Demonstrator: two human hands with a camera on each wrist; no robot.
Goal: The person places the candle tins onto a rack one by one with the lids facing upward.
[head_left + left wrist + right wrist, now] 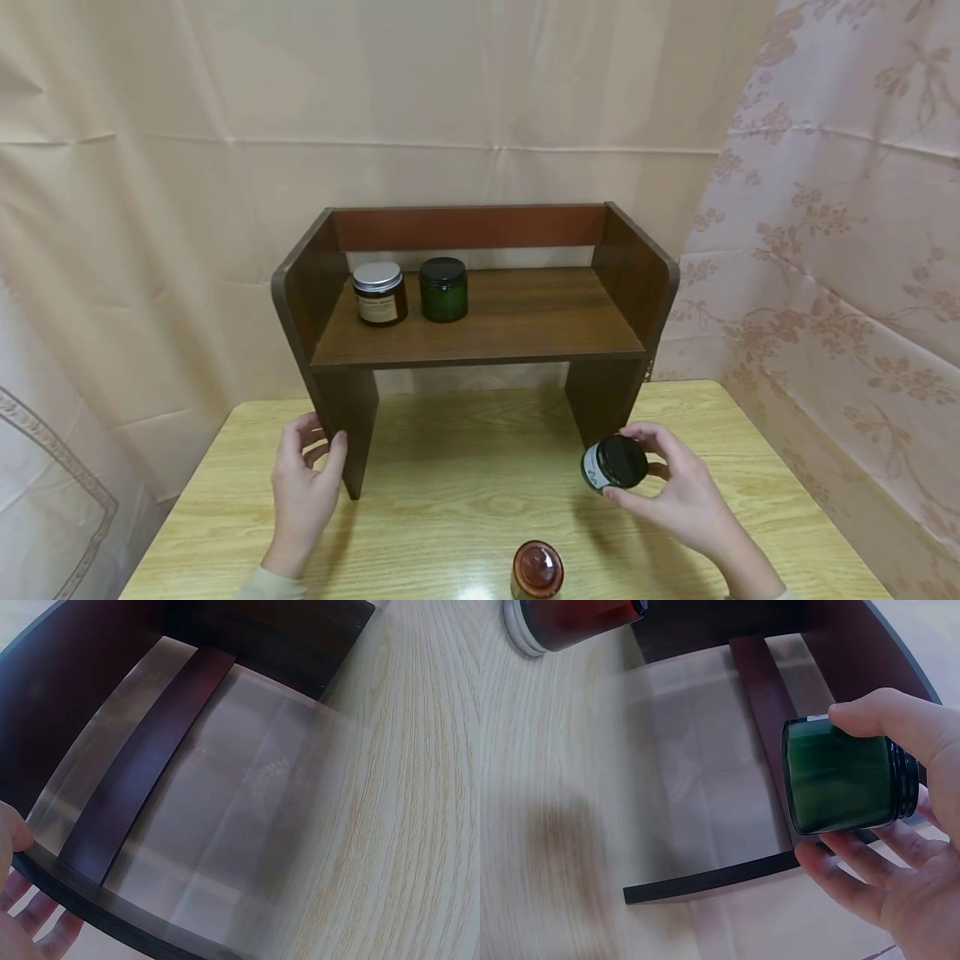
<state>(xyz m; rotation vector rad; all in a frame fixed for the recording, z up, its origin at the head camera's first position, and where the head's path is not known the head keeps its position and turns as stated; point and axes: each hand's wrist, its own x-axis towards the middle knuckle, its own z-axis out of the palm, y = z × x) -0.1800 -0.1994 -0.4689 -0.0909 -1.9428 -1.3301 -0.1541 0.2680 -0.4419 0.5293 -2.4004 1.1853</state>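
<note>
My right hand [686, 492] holds a green glass jar [840, 776] with a black lid and a white label between thumb and fingers. The jar is raised over the table, tilted, close to the shelf's right leg. On the left, my left hand [306, 475] grips the front edge of the left side panel of a dark brown wooden shelf [525, 342], thumb on the inner face and fingers outside. Near the table's front, an amber jar [537, 570] stands upside down, its silver lid low in the right wrist view.
On the shelf board stand an amber jar [379, 293] with a silver lid and a cream label, at the left, and a green jar [443, 289] with a black lid beside it. The shelf stands on a light wood table [480, 492]. Beige curtains [450, 100] hang behind.
</note>
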